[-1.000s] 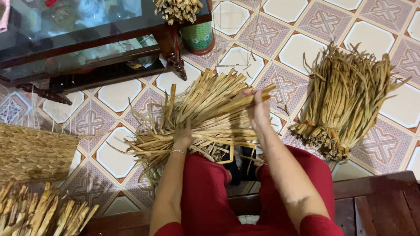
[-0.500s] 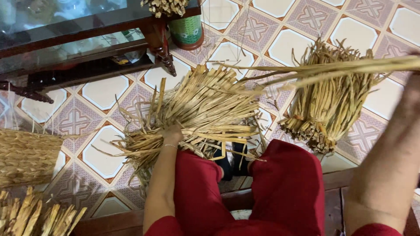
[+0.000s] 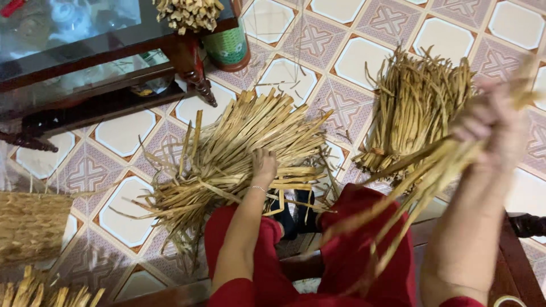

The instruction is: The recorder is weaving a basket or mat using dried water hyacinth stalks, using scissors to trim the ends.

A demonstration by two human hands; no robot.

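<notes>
Straw strips (image 3: pixel 415 187) gripped in raised right hand (image 3: pixel 492 128).

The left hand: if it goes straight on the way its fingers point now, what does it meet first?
The left hand already rests on the big bundle of dry straw strips on the tiled floor, fingers pointing away from the person. Going on, it would likely just push deeper into that bundle; depth is unclear.

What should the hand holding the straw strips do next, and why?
Probably lay them on the bundle at the right. The right hand grips a few strips lifted clear, while the left hand rests on the loose pile.
</notes>
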